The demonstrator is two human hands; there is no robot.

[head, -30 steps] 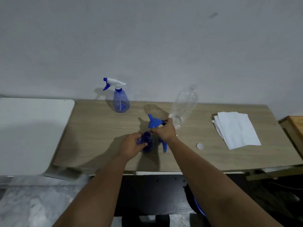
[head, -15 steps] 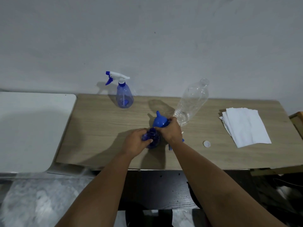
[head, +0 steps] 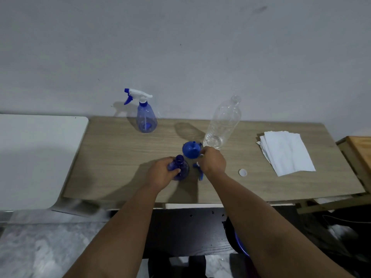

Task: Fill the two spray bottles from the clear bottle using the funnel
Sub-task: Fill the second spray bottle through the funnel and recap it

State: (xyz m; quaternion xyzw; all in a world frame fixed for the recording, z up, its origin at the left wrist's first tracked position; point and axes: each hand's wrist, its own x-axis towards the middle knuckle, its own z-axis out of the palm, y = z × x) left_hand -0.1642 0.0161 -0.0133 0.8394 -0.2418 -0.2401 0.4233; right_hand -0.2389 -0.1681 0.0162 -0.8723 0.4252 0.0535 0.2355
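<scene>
My left hand [head: 160, 174] grips a blue spray bottle [head: 179, 167] with its neck uncovered, standing near the table's front middle. My right hand [head: 212, 163] is just right of it, closed over the detached spray head [head: 201, 176]; only blue and white bits of the head stick out. The blue funnel [head: 190, 150] lies on the table, touching or nearly touching my right fingertips. Behind it stands the uncapped clear bottle [head: 222, 125] with a little water at the bottom. The second spray bottle [head: 146, 118], with its white and blue head on, stands at the back left.
A small white cap [head: 243, 172] lies right of my right hand. A stack of white paper towels [head: 285, 152] sits at the right end of the wooden table [head: 112, 157]. A white surface [head: 36, 157] adjoins on the left, a wooden piece [head: 359, 149] on the right.
My right hand has drawn a little to the right, away from the bottle in my left hand, whose neck now shows. The view has shifted slightly. The funnel and clear bottle stayed put.
</scene>
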